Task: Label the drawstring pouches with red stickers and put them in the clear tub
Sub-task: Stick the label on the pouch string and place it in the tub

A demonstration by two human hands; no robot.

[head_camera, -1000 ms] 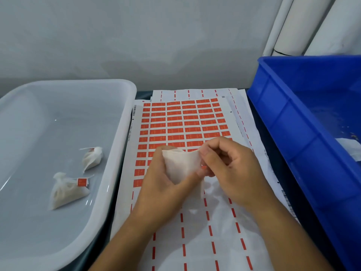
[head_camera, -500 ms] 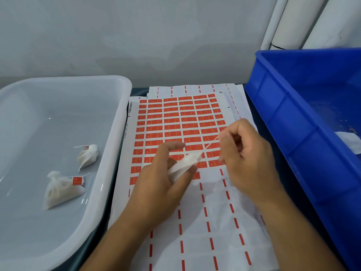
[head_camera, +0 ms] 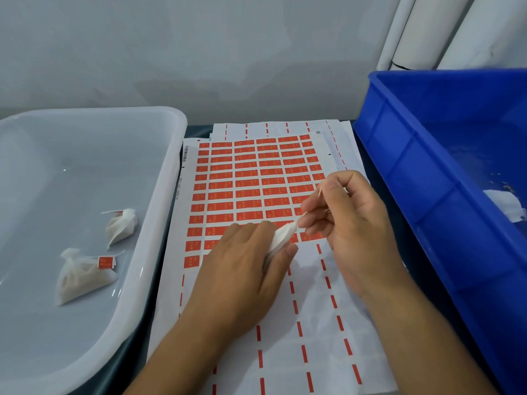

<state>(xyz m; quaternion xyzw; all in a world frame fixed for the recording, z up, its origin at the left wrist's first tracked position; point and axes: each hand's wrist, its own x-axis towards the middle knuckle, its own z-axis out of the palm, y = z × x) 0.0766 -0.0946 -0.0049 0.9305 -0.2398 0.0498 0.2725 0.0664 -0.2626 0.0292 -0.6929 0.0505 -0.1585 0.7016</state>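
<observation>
Head view looks down on a dark table set against a pale wall. Along the table's right edge stands a blue crate, with a white pouch lying inside against its right side. Along the left edge stands the clear tub, and two pouches lie on its floor: the nearer one carries a red sticker by its gathered neck, while the farther one lies toward the back with a bit of red showing at its string. Between tub and crate, a sticker sheet lies flat on the table on top of other sheets; its far half is filled with rows of red stickers, its near half is bare backing with red dashes. White pipes rise at the back right corner.

Left hand hovers over the middle of the sheet, fingers and thumb curled round a small white pouch, of which only the top end pokes out. Right hand is just beside it toward the crate, its fingertips closed in a pinch on the thin drawstring that runs from the pouch's neck up past the fingers.
</observation>
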